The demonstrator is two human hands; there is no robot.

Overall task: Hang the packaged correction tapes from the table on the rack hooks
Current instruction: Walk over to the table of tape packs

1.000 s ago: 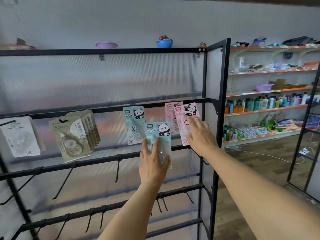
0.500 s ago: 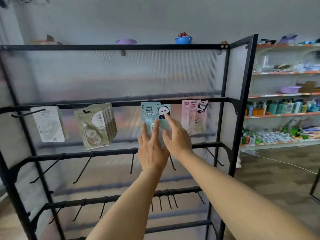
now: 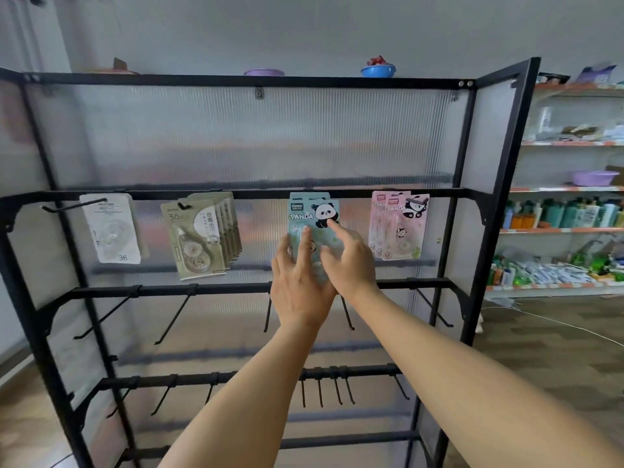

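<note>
Both hands (image 3: 324, 265) flat-fingered against the hanging blue panda pack (image 3: 312, 214).

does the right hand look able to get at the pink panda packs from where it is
Probably yes: the right hand is on the blue panda pack, and the pink panda packs hang on the next hook to its right, with nothing between them.

Pale grey wall (image 3: 304, 32), wood-look floor (image 3: 540, 349), stocked store shelves (image 3: 570, 231) at right (orange-edged), soft daylight
</note>
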